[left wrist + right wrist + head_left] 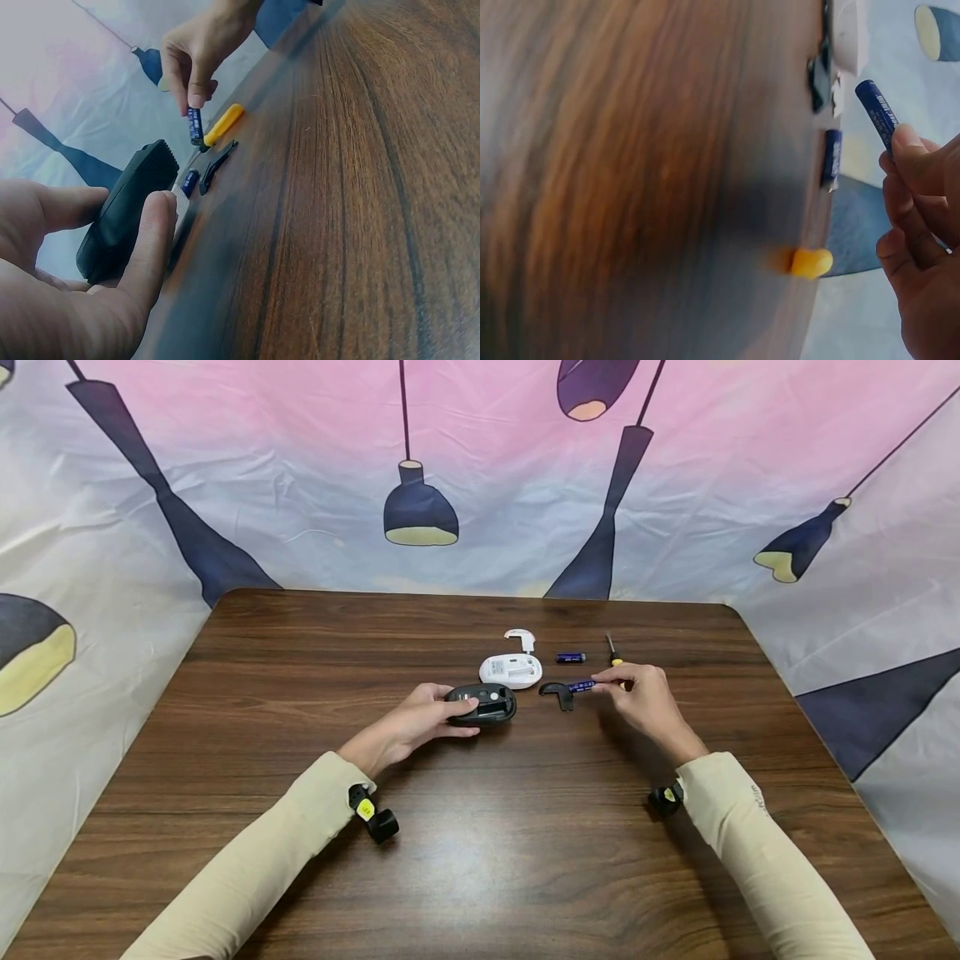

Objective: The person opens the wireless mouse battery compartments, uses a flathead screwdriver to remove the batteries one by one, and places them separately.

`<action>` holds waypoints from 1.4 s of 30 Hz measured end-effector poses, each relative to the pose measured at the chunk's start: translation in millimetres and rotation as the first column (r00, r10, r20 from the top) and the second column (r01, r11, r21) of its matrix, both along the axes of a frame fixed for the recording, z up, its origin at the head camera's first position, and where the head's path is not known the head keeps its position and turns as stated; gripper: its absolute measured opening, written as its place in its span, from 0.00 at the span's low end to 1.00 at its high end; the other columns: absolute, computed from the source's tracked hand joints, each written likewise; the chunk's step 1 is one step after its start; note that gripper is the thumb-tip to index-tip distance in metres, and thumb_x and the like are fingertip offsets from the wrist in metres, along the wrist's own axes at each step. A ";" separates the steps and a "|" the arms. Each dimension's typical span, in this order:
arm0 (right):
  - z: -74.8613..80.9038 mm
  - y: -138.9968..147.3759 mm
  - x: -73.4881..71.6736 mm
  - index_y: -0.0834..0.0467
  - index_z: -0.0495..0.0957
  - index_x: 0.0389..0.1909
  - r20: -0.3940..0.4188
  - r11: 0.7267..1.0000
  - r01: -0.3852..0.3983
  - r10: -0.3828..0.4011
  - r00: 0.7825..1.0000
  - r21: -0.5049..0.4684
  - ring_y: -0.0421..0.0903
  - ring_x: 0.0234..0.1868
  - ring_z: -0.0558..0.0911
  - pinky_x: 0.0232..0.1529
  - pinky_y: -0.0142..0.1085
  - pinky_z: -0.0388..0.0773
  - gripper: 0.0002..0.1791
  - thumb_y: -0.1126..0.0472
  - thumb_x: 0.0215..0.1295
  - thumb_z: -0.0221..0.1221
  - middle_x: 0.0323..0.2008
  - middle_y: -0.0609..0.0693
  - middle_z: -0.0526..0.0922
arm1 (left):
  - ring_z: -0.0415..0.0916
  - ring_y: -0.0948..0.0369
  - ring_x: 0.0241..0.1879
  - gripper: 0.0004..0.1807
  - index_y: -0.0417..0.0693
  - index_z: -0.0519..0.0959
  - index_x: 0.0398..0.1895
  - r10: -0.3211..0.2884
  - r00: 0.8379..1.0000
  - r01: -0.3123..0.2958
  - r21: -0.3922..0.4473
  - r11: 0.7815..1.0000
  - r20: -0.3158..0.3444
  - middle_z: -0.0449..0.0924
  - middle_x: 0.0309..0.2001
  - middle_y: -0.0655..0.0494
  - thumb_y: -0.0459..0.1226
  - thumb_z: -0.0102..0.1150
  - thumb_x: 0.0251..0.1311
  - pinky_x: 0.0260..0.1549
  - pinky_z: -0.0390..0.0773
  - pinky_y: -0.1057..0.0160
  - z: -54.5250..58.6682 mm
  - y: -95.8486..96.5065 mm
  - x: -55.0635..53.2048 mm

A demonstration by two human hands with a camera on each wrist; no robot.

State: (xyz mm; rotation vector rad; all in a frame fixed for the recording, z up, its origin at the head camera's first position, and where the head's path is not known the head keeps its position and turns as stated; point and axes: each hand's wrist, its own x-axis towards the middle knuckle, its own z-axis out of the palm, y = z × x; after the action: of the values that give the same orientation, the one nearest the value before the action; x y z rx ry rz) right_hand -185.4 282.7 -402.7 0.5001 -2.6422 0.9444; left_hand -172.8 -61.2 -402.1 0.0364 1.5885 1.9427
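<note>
My left hand (429, 717) grips a black computer mouse (491, 705), its underside turned up and the battery bay uncovered. The thumb lies across that underside. Between thumb and fingertips my right hand (637, 693) pinches a blue battery (582, 686), raised above the table in the right wrist view, where the same battery (877, 112) points away from the fingers. Below the held battery lies a black battery cover (558, 693). Behind the black mouse, a white mouse (512, 671) rests upside down with its battery bay exposed.
A white battery cover (521, 638) lies behind the white mouse. Another blue battery (571, 657) lies to its right. Beyond my right hand is a screwdriver with a yellow handle (225, 124). The wooden table (450, 843) ends at a printed cloth backdrop (315, 510).
</note>
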 end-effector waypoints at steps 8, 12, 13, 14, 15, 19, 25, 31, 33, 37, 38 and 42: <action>-5.8 10.3 -2.4 0.62 0.90 0.37 0.076 0.996 0.064 -0.068 0.995 0.057 0.47 0.20 0.69 0.18 0.32 0.64 0.04 0.68 0.62 0.70 0.37 0.58 0.89 | 0.76 0.47 0.56 0.26 0.21 0.61 0.67 -0.002 1.000 0.002 0.010 1.000 -0.001 0.65 0.66 0.30 0.28 0.53 0.73 0.57 0.81 0.52 0.0 -1.1 0.1; -8.0 12.5 -3.3 0.62 0.90 0.38 0.116 0.993 0.074 -0.085 0.990 0.091 0.47 0.21 0.69 0.18 0.33 0.65 0.04 0.67 0.64 0.69 0.38 0.59 0.88 | 0.77 0.47 0.55 0.25 0.21 0.61 0.66 0.003 1.000 -0.003 0.006 1.000 0.000 0.65 0.65 0.30 0.29 0.53 0.73 0.57 0.82 0.52 0.0 -1.3 0.1; -8.4 13.1 -3.5 0.62 0.89 0.39 0.125 0.992 0.076 -0.088 0.988 0.103 0.47 0.22 0.70 0.19 0.33 0.66 0.05 0.67 0.64 0.68 0.38 0.59 0.88 | 0.77 0.47 0.55 0.25 0.21 0.61 0.66 0.006 1.000 -0.006 0.007 1.000 0.002 0.66 0.65 0.30 0.29 0.54 0.73 0.56 0.82 0.53 0.1 -1.2 0.1; -9.1 13.8 -3.9 0.63 0.89 0.39 0.132 0.991 0.075 -0.090 0.987 0.114 0.48 0.24 0.70 0.21 0.34 0.67 0.05 0.68 0.65 0.68 0.38 0.60 0.87 | 0.77 0.47 0.55 0.25 0.21 0.61 0.66 0.007 1.000 -0.007 0.008 1.000 0.001 0.65 0.65 0.30 0.29 0.53 0.73 0.57 0.82 0.53 0.0 -1.2 0.1; -9.8 14.5 -4.3 0.63 0.89 0.39 0.137 0.989 0.076 -0.093 0.986 0.125 0.49 0.26 0.71 0.23 0.35 0.68 0.05 0.68 0.65 0.67 0.37 0.60 0.86 | 0.77 0.46 0.55 0.25 0.21 0.61 0.66 0.007 1.000 -0.007 0.008 1.000 0.003 0.65 0.65 0.30 0.28 0.53 0.73 0.57 0.82 0.53 0.0 -1.2 0.1; -12.1 17.0 -6.0 0.64 0.89 0.40 0.148 0.983 0.071 -0.097 0.984 0.166 0.53 0.35 0.72 0.32 0.41 0.71 0.05 0.69 0.65 0.67 0.35 0.60 0.81 | 0.76 0.45 0.56 0.26 0.21 0.61 0.67 0.009 1.000 -0.009 0.008 1.000 0.006 0.65 0.65 0.30 0.28 0.53 0.73 0.56 0.82 0.53 -0.1 -0.9 0.4; -13.8 20.0 -9.4 0.65 0.89 0.39 0.156 0.978 0.051 -0.084 0.984 0.204 0.55 0.41 0.73 0.40 0.47 0.73 0.05 0.70 0.64 0.67 0.35 0.60 0.83 | 0.76 0.44 0.56 0.26 0.21 0.61 0.67 0.014 1.000 -0.014 -0.003 1.000 0.012 0.65 0.65 0.30 0.28 0.54 0.72 0.56 0.82 0.53 0.3 -1.1 1.1; -13.7 21.1 -12.1 0.64 0.89 0.39 0.184 0.975 0.039 -0.080 0.980 0.220 0.55 0.40 0.73 0.39 0.48 0.75 0.05 0.68 0.66 0.66 0.35 0.59 0.87 | 0.79 0.46 0.52 0.26 0.20 0.60 0.66 0.007 1.000 -0.007 -0.003 1.000 -0.013 0.66 0.64 0.28 0.28 0.53 0.73 0.54 0.83 0.55 2.0 -1.3 2.9; -13.3 21.2 -12.6 0.64 0.89 0.39 0.193 0.974 0.036 -0.080 0.978 0.222 0.55 0.40 0.73 0.39 0.49 0.75 0.05 0.68 0.66 0.66 0.36 0.59 0.87 | 0.79 0.47 0.51 0.26 0.20 0.60 0.66 0.007 1.000 -0.007 0.000 1.000 -0.013 0.66 0.63 0.29 0.28 0.53 0.73 0.54 0.84 0.56 2.4 -1.2 2.9; -12.7 21.1 -12.6 0.63 0.89 0.40 0.202 0.973 0.038 -0.085 0.976 0.226 0.55 0.40 0.73 0.38 0.47 0.74 0.05 0.68 0.66 0.66 0.36 0.59 0.87 | 0.78 0.47 0.52 0.26 0.20 0.60 0.66 0.007 1.000 -0.006 0.001 1.000 -0.015 0.66 0.63 0.29 0.29 0.53 0.73 0.54 0.83 0.55 2.6 -1.3 2.9; -12.7 21.1 -12.6 0.63 0.89 0.40 0.204 0.973 0.040 -0.087 0.975 0.227 0.55 0.40 0.73 0.38 0.46 0.73 0.05 0.68 0.66 0.66 0.36 0.59 0.87 | 0.78 0.46 0.52 0.26 0.20 0.60 0.66 0.006 1.000 -0.006 0.000 1.000 -0.014 0.66 0.63 0.29 0.29 0.53 0.73 0.54 0.83 0.55 2.7 -1.4 2.9; -12.1 20.3 -12.6 0.63 0.89 0.41 0.215 0.973 0.043 -0.094 0.972 0.229 0.54 0.39 0.73 0.37 0.44 0.72 0.06 0.67 0.66 0.66 0.36 0.59 0.86 | 0.77 0.45 0.54 0.26 0.20 0.60 0.66 0.004 1.000 -0.004 -0.002 1.000 -0.010 0.66 0.64 0.29 0.29 0.54 0.73 0.55 0.83 0.55 2.7 -1.8 2.8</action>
State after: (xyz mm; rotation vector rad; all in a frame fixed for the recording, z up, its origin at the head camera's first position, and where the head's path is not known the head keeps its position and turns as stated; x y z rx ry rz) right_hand -198.0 303.0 -414.8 0.3659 -2.9694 0.7248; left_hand -170.0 -63.0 -399.4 0.0421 1.5982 1.9464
